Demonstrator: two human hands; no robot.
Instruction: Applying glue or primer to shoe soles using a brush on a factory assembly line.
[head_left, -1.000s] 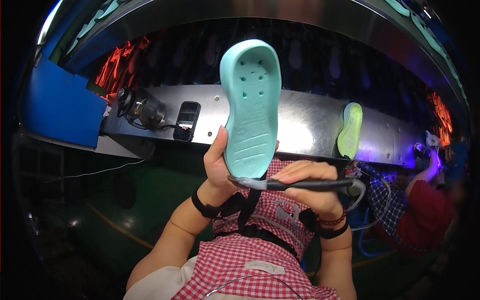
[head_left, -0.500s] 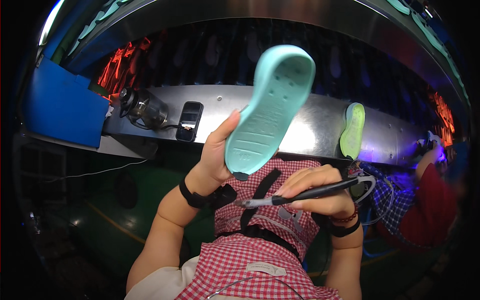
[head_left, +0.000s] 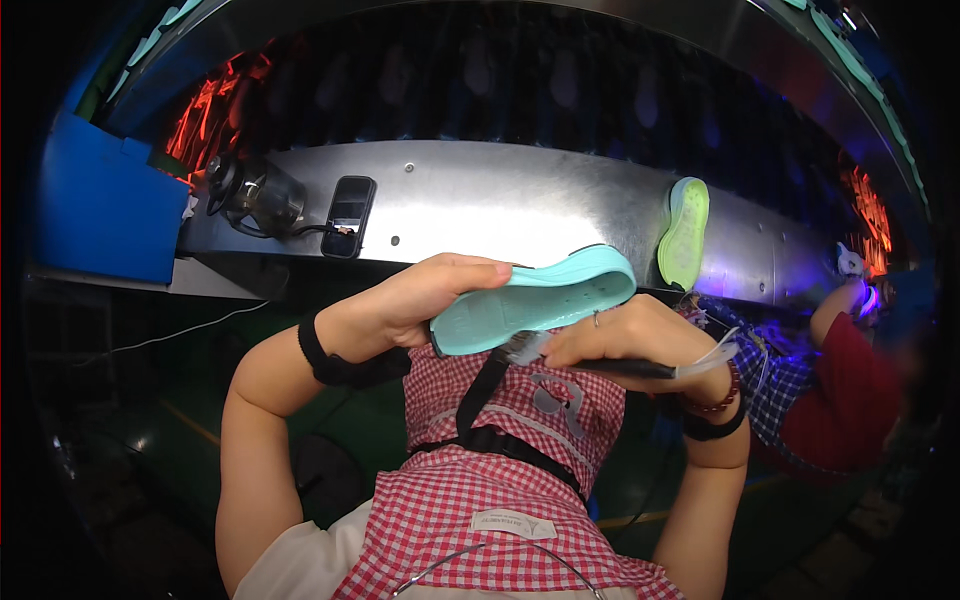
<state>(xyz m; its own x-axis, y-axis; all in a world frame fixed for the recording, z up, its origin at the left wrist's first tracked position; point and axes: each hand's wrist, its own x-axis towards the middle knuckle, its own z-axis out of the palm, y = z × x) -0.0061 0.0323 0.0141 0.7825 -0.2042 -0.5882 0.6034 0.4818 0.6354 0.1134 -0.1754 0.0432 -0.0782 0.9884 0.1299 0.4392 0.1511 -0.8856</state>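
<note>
A turquoise shoe sole [head_left: 490, 318] is tilted on its side in front of my apron, its hollow inner face toward me. My left hand [head_left: 405, 300] grips it at the left end, thumb along the upper rim. My right hand [head_left: 640, 335] is closed round a brush [head_left: 640, 368] with a black handle, and its fingers are close against the sole's right end. The brush's bristles lie at the sole's lower rim; whether they touch it is hard to tell.
On the metal bench [head_left: 480, 205] are a phone [head_left: 349, 215], a dark see-through pot [head_left: 270, 198] and a yellow-green sole [head_left: 684, 235]. A blue box [head_left: 110, 205] stands left. At right works another person in a red sleeve [head_left: 845, 375]. Red-glowing lamps [head_left: 205, 120] lie beyond.
The sole has come down toward me and turned from upright to nearly level, on its side. My right hand has moved up, bringing the brush's bristles to the sole's lower rim.
</note>
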